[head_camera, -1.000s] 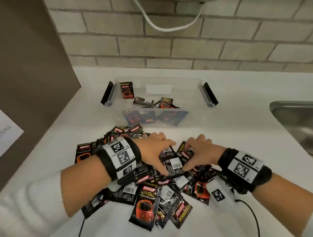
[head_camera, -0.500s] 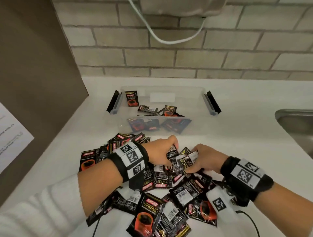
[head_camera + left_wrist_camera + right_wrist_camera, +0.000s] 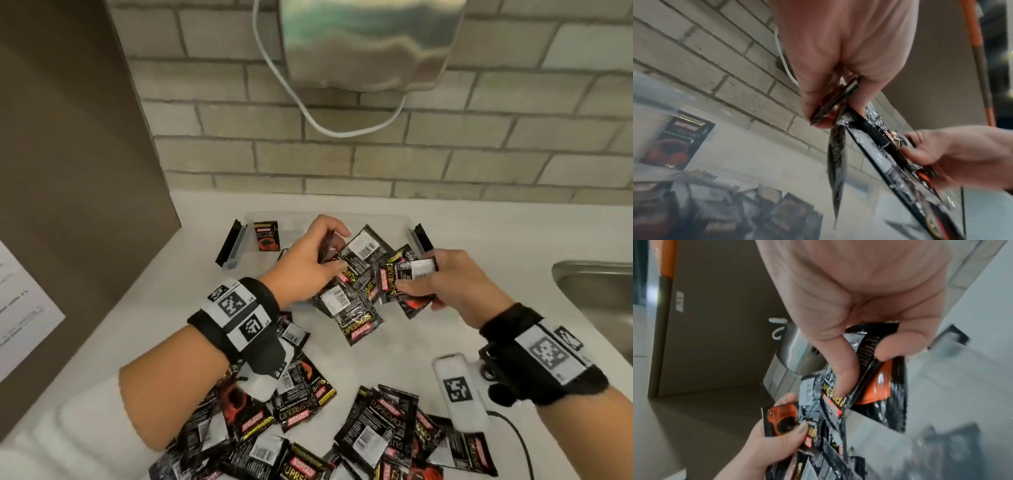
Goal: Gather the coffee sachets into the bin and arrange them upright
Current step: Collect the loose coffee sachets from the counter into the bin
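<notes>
Black sachets (image 3: 356,274) hang pinched between our left hand (image 3: 305,263) and right hand (image 3: 445,284), directly above the bin (image 3: 236,246).

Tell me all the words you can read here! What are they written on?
"KOPIKO": sachet standing in the bin.
"SUPREMO": sachet in the hands, and loose sachets on the counter.
"L4": left wrist band.
Too blurred to read: the paper at left, the small print and barcodes on the sachets.
</notes>
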Available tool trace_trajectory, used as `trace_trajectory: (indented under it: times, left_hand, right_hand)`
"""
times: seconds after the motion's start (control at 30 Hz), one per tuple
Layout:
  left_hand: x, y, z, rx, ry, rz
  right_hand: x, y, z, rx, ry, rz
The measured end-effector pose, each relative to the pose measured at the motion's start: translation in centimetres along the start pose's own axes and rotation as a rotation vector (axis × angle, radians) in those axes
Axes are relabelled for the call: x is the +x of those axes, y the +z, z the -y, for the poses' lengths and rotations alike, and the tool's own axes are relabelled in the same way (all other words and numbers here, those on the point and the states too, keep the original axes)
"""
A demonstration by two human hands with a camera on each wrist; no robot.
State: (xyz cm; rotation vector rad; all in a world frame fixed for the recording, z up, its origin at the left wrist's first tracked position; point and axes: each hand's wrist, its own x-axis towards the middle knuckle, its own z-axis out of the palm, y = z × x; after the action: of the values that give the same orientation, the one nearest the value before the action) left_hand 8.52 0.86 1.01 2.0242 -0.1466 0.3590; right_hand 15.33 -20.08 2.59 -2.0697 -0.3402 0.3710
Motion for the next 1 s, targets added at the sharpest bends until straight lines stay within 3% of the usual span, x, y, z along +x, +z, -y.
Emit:
trace_trajectory:
  times: [0.13, 0.2, 0.33, 0.43, 0.53, 0.67, 0.77, 0.9, 1.0]
  left_hand:
    - [3.0, -3.2, -0.9, -0.184, -0.014, -0.295]
    - [4.5, -4.4, -1.4, -0.251, -0.041, -0.371]
    - [7.6, -4.8, -0.8, -0.346, -0.171, -0.379]
    - [9.2, -3.9, 0.1, -0.335, -0.335, -0.272]
    - [9.0, -2.6, 0.5, -0.122, -0.447, -0.048]
    - [8.3, -2.1, 1.2, 0.064, -0.457, 0.047]
    - [6.9, -2.3, 0.2, 0.209, -0.326, 0.068]
    - [1.8, -2.1, -2.0, 0.277, -0.138, 0.174]
    - [-2.8, -0.2, -2.5, 0.370, -0.169, 0.440]
  right_hand:
    - [2.4, -1.9, 1.8, 0.132, -0.069, -0.236]
    - [4.2, -1.5, 2.4, 0.137, -0.062, -0.305]
    - [7.1, 0.6, 2.6, 0.062, 0.019, -0.110]
    - [7.7, 0.8, 2.0, -0.126, -0.003, -0.087]
    - [7.7, 0.3, 0.9, -0.104, -0.019, -0.146]
    - [6.0, 0.1, 0.2, -0.046, -0.047, -0.195]
    - [3.1, -0.3, 0.3, -0.065, -0.112, -0.178]
    - [-1.8, -0.4, -1.4, -0.322, -0.137, 0.033]
    - [-5.0, 0.2, -4.1, -0.620, -0.001, 0.286]
